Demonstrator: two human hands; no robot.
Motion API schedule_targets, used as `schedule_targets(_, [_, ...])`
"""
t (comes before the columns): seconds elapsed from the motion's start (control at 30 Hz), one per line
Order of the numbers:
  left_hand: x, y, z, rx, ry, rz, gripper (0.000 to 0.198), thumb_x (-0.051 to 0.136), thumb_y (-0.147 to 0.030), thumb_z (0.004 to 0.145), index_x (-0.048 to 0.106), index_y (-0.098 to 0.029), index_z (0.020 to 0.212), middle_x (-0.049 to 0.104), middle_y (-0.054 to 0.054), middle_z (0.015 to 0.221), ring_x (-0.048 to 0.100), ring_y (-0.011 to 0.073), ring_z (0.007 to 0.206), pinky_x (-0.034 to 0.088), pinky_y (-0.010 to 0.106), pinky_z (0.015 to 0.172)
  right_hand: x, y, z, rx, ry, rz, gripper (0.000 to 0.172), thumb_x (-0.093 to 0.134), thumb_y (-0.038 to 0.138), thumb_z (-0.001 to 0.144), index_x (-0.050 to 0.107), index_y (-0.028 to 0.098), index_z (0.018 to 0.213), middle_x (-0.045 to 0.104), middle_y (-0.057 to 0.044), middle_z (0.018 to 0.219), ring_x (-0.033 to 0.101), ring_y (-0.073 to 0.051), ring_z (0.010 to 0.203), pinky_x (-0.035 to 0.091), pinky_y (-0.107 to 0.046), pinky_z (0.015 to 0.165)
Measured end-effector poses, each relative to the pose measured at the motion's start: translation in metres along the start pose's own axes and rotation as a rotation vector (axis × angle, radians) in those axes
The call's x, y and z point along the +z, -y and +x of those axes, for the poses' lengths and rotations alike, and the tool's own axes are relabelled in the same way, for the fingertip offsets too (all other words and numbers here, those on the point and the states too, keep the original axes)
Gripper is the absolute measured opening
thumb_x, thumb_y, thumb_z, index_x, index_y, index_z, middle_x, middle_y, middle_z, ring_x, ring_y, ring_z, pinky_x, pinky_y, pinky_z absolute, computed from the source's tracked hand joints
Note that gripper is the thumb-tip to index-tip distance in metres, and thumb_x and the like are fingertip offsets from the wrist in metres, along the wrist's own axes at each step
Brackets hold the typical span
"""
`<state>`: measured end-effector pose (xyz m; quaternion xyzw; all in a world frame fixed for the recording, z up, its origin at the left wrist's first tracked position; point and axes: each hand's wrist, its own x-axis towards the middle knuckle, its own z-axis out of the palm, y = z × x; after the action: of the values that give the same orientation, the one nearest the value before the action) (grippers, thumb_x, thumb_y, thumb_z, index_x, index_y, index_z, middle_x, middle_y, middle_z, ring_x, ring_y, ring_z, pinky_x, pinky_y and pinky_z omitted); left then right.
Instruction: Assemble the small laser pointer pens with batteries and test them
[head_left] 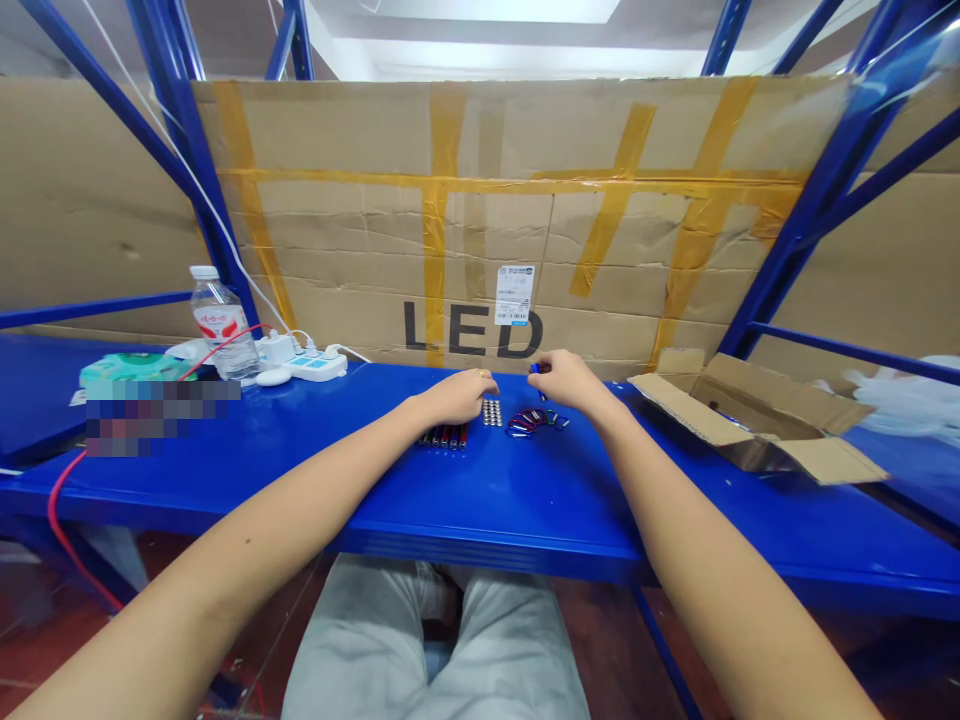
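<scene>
Both my arms reach forward over a blue metal shelf top (480,500). My left hand (457,393) rests knuckles up, fingers curled, just above a small block of silvery round pieces (492,412) and behind a row of dark red and black small cylinders (444,436). My right hand (566,380) is closed in a pinch on a small blue part (535,369). Below that hand lies a heap of red and blue clip-like rings (536,422).
An open cardboard box (757,415) lies at the right. At the left stand a water bottle (220,325), a white power strip (315,362) with cables, a tissue pack (127,368) and a red wire. A taped cardboard sheet marked LED (480,230) backs the shelf.
</scene>
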<state>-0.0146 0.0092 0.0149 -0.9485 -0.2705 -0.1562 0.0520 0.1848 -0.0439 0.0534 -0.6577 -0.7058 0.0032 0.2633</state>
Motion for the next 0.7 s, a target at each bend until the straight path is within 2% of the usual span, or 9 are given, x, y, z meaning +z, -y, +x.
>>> schedule_targets(0.17, [0.007,0.006,0.017,-0.01,0.137,0.013,0.052,0.039,0.0,0.075,0.066,-0.015,0.116,0.065,0.01,0.119,0.061,0.0198,0.109,0.044,0.026,0.094,0.002,0.002,0.0,-0.019,0.002,-0.009,0.011,0.055,0.018,0.071,0.065,0.015,0.072,0.067,-0.007,0.071,0.053,-0.016,0.065,0.033,-0.026,0.058])
schedule_targets(0.33, [0.01,0.004,0.022,-0.011,0.21,0.023,0.052,0.04,0.0,0.074,0.067,-0.014,0.116,0.064,0.011,0.121,0.06,0.0198,0.11,0.043,0.025,0.094,0.006,-0.001,0.003,-0.01,0.0,-0.004,0.015,0.058,0.018,0.072,0.068,0.015,0.082,0.07,-0.009,0.081,0.058,-0.018,0.072,0.037,-0.026,0.061])
schedule_targets(0.53, [0.01,0.008,0.021,-0.055,0.211,0.055,0.047,0.043,-0.002,0.073,0.071,-0.014,0.109,0.067,0.012,0.119,0.062,0.0211,0.106,0.045,0.027,0.093,0.009,-0.005,0.005,-0.028,-0.004,-0.005,0.016,0.058,0.019,0.072,0.068,0.016,0.084,0.071,-0.01,0.086,0.06,-0.019,0.077,0.039,-0.026,0.064])
schedule_targets(0.7, [0.008,0.031,0.018,-0.198,0.185,-0.035,0.046,0.047,-0.002,0.069,0.074,-0.017,0.102,0.072,0.009,0.111,0.066,0.0196,0.101,0.047,0.024,0.087,0.009,-0.006,0.004,-0.028,0.01,0.018,0.017,0.058,0.018,0.071,0.069,0.016,0.085,0.071,-0.01,0.085,0.06,-0.02,0.077,0.039,-0.026,0.064])
